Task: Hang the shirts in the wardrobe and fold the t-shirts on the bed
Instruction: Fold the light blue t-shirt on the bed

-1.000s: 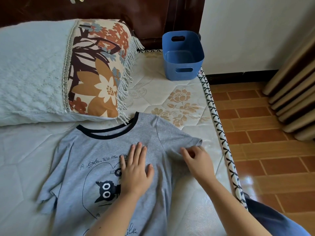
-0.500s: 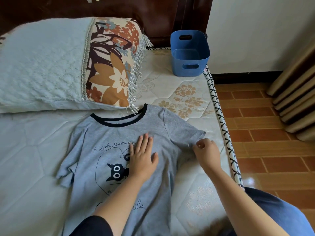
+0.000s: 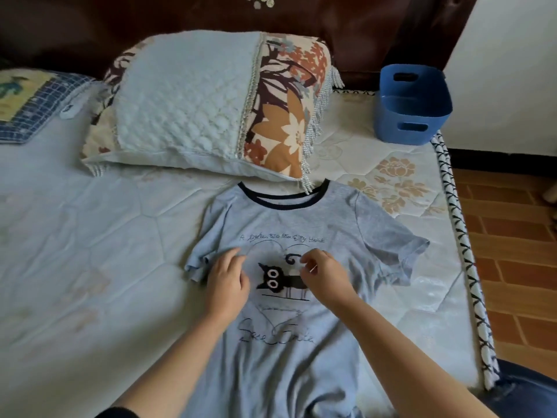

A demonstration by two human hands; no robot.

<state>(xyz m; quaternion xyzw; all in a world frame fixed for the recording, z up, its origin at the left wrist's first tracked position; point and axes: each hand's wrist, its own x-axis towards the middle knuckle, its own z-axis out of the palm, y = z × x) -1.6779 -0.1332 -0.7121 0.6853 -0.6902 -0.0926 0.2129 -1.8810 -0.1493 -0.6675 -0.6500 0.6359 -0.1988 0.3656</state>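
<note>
**Item:** grey t-shirt (image 3: pixel 289 224), cat print on the chest. It lies face up on the right half of the bed. The dark-trimmed collar points to the head end and touches the pillow fringe. The hem runs out of view at the foot side.

**Hands:** both rest on the chest print, close together.
- Left hand (image 3: pixel 227 282): knuckles up, fingers bent, beside the left sleeve (image 3: pixel 197 263).
- Right hand (image 3: pixel 327 276): fingertips drawn together over the cat's tail.
- Whether either hand pinches cloth or only presses it cannot be told, as the fingertips are blurred.

**Risks, as judged:**
- The left sleeve is bunched and curled. A fold over it would likely trap creases and leave a lopsided packet.
- The collar sits against the fringe, so a tug toward the foot could snag or skew the neckline.
- The thin knit may creep on the quilted cover while being smoothed and carry wrinkles across the print.
- The right sleeve (image 3: pixel 398 248) lies toward the bed's right edge. A careless sweep could push it toward that side.

**Surface:** mattress (image 3: pixel 90 236) in pale blue quilting, with a floral panel and rope-pattern piping at the right edge.

**Also on the bed:**
- Floral pillow (image 3: pixel 196 110) at the head end.
- Checked cushion (image 3: pixel 27 101) at the head left.
- Blue basket (image 3: pixel 413 107) at the head right corner.

**Room:** dark wooden headboard (image 3: pixel 211 13), white wall (image 3: pixel 512 55), terracotta tiled floor (image 3: pixel 512 251).
</note>
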